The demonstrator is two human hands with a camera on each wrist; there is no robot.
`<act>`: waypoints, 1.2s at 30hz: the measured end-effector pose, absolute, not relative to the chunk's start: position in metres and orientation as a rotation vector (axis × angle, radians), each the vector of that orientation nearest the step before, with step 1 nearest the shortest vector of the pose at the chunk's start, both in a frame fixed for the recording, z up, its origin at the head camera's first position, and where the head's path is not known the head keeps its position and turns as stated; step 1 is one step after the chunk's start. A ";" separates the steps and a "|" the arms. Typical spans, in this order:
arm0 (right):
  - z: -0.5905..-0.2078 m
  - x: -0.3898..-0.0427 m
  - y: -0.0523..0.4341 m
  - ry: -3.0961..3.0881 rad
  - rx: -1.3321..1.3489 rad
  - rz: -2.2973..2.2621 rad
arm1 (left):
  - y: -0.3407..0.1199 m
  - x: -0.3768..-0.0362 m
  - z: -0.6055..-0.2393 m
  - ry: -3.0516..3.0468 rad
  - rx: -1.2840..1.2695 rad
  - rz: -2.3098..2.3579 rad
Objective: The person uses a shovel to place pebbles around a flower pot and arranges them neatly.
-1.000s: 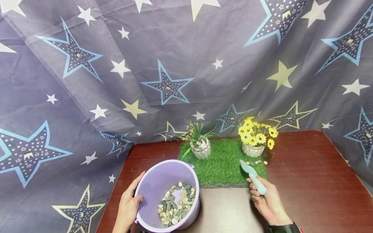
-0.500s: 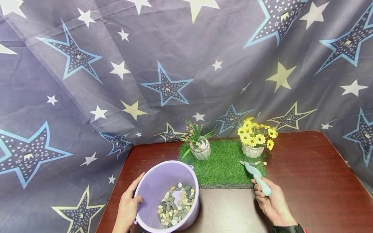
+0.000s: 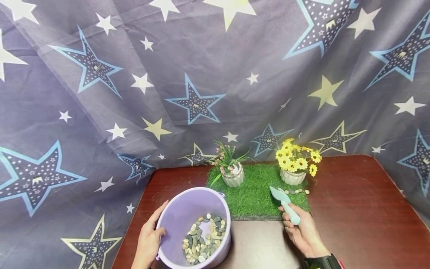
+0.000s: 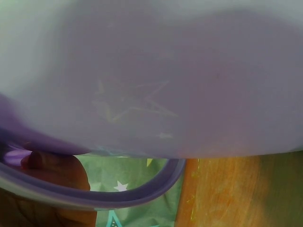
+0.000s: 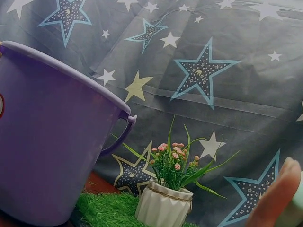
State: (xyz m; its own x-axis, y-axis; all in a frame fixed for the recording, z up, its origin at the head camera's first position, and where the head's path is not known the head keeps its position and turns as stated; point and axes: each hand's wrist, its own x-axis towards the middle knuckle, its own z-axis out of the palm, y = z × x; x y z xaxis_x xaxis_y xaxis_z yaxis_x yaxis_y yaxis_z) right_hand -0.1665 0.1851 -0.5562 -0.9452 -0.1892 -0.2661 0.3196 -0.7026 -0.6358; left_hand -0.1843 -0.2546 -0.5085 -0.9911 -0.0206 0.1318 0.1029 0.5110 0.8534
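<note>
In the head view my left hand [image 3: 149,239] grips the rim of a purple bucket [image 3: 178,215] at its left side, thumb over the edge. The bucket tilts toward me, and pebbles [image 3: 205,243] lie scattered over its bottom. A pale green toy trowel [image 3: 285,205] is held in my right hand [image 3: 302,233], its blade above the artificial grass mat [image 3: 256,201]. I cannot make out any pebble on the blade. The bucket's wall [image 4: 189,85] fills most of the left wrist view, with fingers [image 4: 61,170] by its handle [image 4: 137,196].
Two white pots stand on the mat: one with pink flowers [image 3: 233,177], one with yellow flowers [image 3: 293,175]. Several pebbles [image 3: 297,191] lie in a row before the yellow one. The brown table [image 3: 362,205] backs onto a star-patterned cloth [image 3: 215,56].
My right hand with the trowel first shifted a little to the right, then back left over the mat. The left hand and bucket stay nearly still; the head view shifts slightly.
</note>
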 end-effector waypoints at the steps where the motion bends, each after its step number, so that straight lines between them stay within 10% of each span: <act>1: -0.556 -0.166 0.186 1.050 0.269 -2.659 | -0.254 -0.184 -0.508 -2.616 -0.068 -1.495; 36: -0.463 -0.123 0.121 2.975 -0.523 -1.289 | -0.195 -0.170 -0.469 -2.683 -0.203 -1.030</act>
State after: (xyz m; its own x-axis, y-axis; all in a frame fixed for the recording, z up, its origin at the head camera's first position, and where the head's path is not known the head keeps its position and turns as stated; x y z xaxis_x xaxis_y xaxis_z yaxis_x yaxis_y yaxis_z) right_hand -0.1227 0.1209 -0.4633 -0.9393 -0.2316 0.2529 -0.3430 0.6429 -0.6849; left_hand -0.1698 -0.1950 -0.4686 -0.9564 0.0366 0.2897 0.2211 0.7387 0.6367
